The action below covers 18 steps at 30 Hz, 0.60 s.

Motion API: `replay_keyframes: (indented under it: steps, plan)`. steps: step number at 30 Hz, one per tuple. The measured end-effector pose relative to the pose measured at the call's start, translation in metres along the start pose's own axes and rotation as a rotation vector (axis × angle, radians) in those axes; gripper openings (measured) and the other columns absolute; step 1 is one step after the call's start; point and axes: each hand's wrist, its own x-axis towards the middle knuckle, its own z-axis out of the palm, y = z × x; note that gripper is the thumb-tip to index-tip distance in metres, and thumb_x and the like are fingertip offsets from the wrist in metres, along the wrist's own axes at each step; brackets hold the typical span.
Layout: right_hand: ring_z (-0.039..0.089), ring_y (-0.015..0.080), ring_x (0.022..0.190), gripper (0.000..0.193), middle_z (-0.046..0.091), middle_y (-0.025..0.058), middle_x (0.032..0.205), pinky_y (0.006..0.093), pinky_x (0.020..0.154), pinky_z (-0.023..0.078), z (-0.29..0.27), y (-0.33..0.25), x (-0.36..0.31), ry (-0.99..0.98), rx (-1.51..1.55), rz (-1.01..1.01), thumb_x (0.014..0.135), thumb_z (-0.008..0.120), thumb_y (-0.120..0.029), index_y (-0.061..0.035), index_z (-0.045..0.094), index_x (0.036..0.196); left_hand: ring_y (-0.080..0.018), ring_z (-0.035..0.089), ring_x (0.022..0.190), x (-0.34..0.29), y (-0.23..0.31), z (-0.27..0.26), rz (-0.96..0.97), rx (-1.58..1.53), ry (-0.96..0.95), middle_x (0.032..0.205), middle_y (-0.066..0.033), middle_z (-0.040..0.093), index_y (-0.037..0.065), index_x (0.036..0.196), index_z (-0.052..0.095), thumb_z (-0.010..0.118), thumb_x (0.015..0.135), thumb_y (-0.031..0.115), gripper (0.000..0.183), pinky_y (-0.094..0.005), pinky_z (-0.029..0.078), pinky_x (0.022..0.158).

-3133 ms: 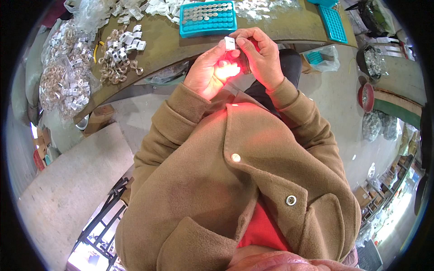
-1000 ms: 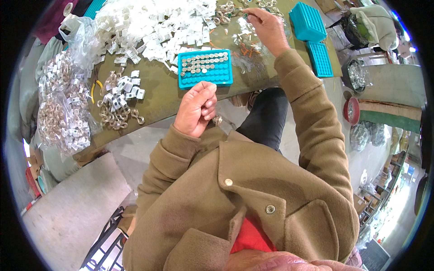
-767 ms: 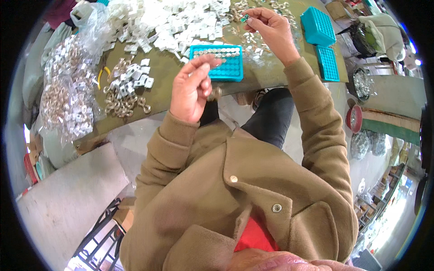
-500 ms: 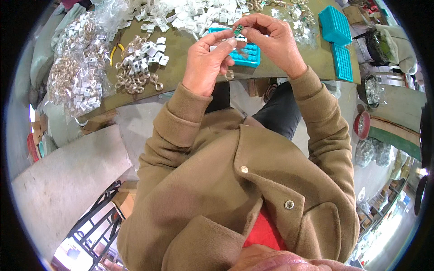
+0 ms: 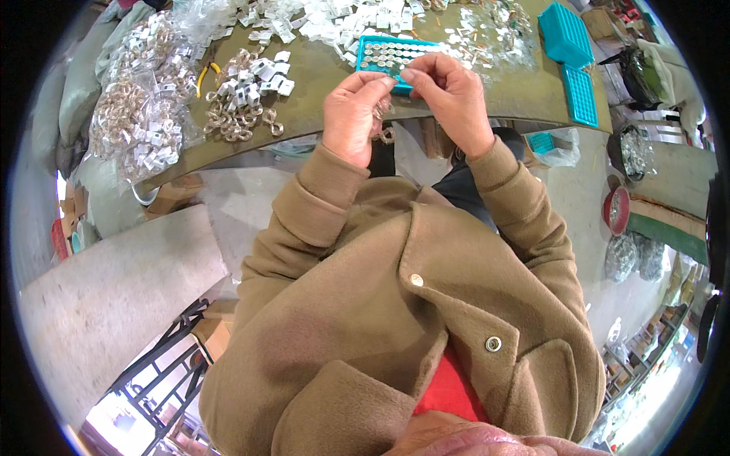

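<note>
My left hand (image 5: 351, 118) is closed, with thumb and index finger pinched together. A clear brownish coiled cord (image 5: 381, 109) is held in it, and a loop hangs below the fingers. My right hand (image 5: 454, 99) is pinched shut close to the left fingertips. A small dark greenish bit shows between the two hands, too small and covered to make out. Just beyond my fingers, a turquoise tray (image 5: 360, 55) on the table holds rows of round silvery pieces. My right hand hides the tray's near right part.
White plastic housings (image 5: 365, 21) are heaped at the back of the table (image 5: 319, 106). Left lie coiled cords with white housings (image 5: 247, 91), yellow-handled pliers (image 5: 202, 78) and a full clear bag (image 5: 141, 114). Small loose parts (image 5: 494, 38) and stacked turquoise trays (image 5: 564, 34) are on the right.
Both hands have come down toward me, off the tray, so its rows of round pieces show. The green circuit board between my fingertips is now mostly hidden. The view has shifted slightly.
</note>
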Motion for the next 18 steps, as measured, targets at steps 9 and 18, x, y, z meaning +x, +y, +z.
replay_keyframes:
  steps: [9, 18]
  plan:
    - [0.053, 0.0059, 0.068, 0.004, 0.061, -0.0012, 0.082, 0.0200, 0.064, 0.044, 0.015, 0.009, -0.023, -0.095, 0.790, 0.372, 0.090, 0.065, -0.007, -0.0053, 0.063, 0.093, -0.0013, 0.052, 0.067, -0.009, -0.029, -0.006, 0.544, 0.504, 0.049, 0.081, 0.0032, 0.061, 0.002, 0.092, 0.064, 0.065, 0.087, 0.000, 0.005, -0.0182, 0.042, 0.058]
    - [0.066, 0.0133, 0.078, 0.008, 0.062, 0.0026, 0.089, 0.0299, 0.071, 0.058, 0.009, 0.005, -0.029, -0.081, 1.005, 0.518, 0.093, 0.060, -0.006, -0.0061, 0.056, 0.100, -0.0004, 0.047, 0.060, -0.009, -0.005, -0.030, 0.047, 0.417, -0.174, 0.080, 0.0043, 0.062, 0.007, 0.097, 0.067, 0.063, 0.089, 0.006, 0.008, -0.0171, 0.037, 0.052]
